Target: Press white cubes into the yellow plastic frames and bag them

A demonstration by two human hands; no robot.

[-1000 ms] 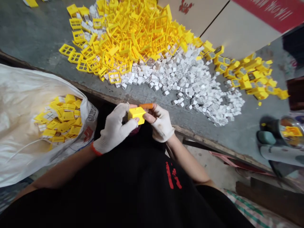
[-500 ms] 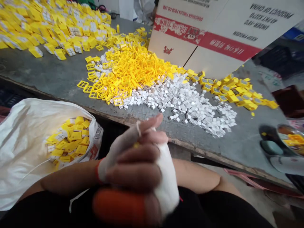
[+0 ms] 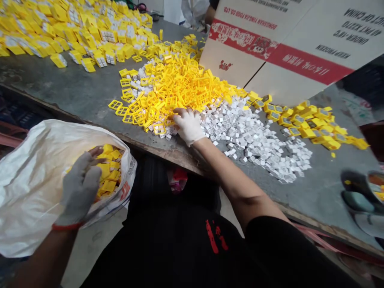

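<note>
My left hand (image 3: 82, 182), in a grey-white fingerless glove with an orange cuff, hangs over the mouth of a white sack (image 3: 27, 180). Its fingers are apart above yellow-and-white window-like pieces (image 3: 112, 166) inside; nothing shows in its grasp. At the front edge of a heap of small yellow window frames (image 3: 177, 86), my right hand (image 3: 189, 125) reaches down in a white fingerless glove. Its bare fingers are spread and bent onto the frames, and the tips are partly hidden among them. Small white square pieces (image 3: 240, 126) lie just right of this hand.
A large white-and-red carton (image 3: 240, 64) stands behind the heaps. Many yellow-and-white pieces (image 3: 75, 30) cover the table's far left. More yellow pieces (image 3: 315, 124) lie at right. Dark and pale round items (image 3: 357, 200) sit by the right edge of the grey table (image 3: 54, 86).
Both hands were together in front of my body. They have separated: the left moved down-left to the sack, the right forward to the yellow frames.
</note>
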